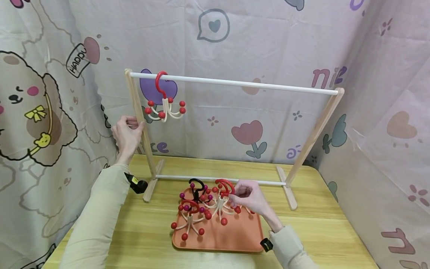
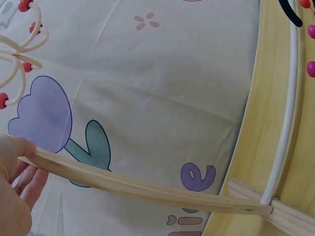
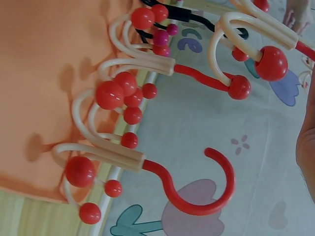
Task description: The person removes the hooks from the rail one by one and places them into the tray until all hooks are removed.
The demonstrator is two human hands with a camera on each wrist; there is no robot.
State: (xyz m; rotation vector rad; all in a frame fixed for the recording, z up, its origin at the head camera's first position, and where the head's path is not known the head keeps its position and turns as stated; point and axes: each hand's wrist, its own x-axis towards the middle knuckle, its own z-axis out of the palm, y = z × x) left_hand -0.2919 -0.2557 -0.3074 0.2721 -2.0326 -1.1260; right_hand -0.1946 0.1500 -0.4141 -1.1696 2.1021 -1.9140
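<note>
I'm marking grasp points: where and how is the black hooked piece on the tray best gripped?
Probably by its hook, from above: the curve rises above the magenta balls, while a red-hooked piece crowds its front.

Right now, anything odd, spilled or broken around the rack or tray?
Nothing looks spilled or broken. Only oddity: one black hanger with magenta balls among red-hooked cream hangers on the orange tray.

At twelve o'clock, the backdrop (image 1: 208,56) is creased, matt cloth; at nine and three, the posts (image 1: 147,149) are smooth, bare wood. The tray (image 1: 235,239) at six looks matt plastic, the red hooks (image 1: 157,81) at ten and six glossy plastic.
</note>
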